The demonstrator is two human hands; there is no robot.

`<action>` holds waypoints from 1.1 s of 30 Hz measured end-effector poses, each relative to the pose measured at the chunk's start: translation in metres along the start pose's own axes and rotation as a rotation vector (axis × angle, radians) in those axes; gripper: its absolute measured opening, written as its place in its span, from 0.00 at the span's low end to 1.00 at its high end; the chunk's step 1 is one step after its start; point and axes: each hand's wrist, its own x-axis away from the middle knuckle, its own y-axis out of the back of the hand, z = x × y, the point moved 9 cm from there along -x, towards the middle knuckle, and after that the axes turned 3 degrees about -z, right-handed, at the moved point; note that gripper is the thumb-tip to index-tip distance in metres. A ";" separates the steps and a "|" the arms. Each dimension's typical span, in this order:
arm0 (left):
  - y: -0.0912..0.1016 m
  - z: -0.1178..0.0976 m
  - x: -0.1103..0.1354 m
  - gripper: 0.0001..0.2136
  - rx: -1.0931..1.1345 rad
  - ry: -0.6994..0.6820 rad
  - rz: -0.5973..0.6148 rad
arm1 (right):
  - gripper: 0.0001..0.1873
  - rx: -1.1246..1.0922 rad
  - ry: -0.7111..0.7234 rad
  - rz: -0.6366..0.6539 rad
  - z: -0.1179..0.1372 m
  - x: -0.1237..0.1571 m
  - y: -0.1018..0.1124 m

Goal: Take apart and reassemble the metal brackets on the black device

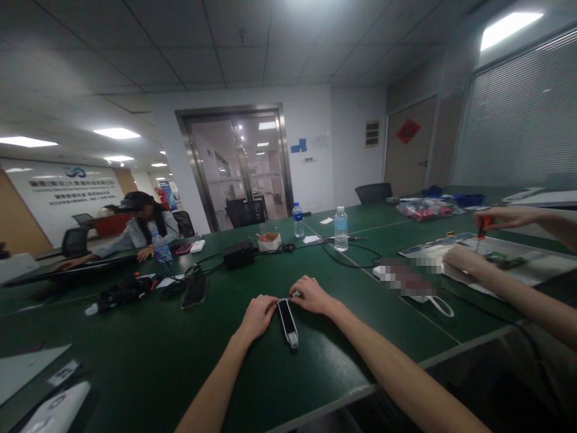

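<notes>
A slim black device with a light rim [287, 322] lies lengthwise on the dark green table [148, 355], straight in front of me. My left hand [258, 315] rests at its far left end, fingers curled against it. My right hand [311, 294] sits at the far right end, fingers bent down and pinched on a small light part that I cannot make out. Both forearms reach in from below.
Two water bottles [341, 228] and a small box [269, 241] stand mid-table among black cables [351, 255] and a black adapter [238, 254]. A phone [194, 291] lies left. At the right, another person's hands [469, 261] work with a red screwdriver [481, 227]. A seated person [139, 231] is far left.
</notes>
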 end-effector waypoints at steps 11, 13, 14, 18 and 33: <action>0.001 -0.003 0.000 0.14 -0.011 0.027 0.025 | 0.13 0.293 -0.400 0.152 -0.068 0.024 0.037; 0.002 -0.003 0.000 0.14 -0.011 0.036 0.027 | 0.15 0.295 -0.425 0.211 -0.071 0.028 0.034; 0.002 -0.003 0.000 0.14 -0.011 0.039 0.030 | 0.16 0.291 -0.426 0.224 -0.070 0.029 0.033; 0.002 -0.002 0.001 0.14 -0.010 0.043 0.036 | 0.16 0.278 -0.406 0.230 -0.066 0.027 0.030; 0.001 -0.001 0.000 0.14 0.003 0.017 0.021 | 0.12 0.231 -0.430 0.206 -0.073 0.024 0.021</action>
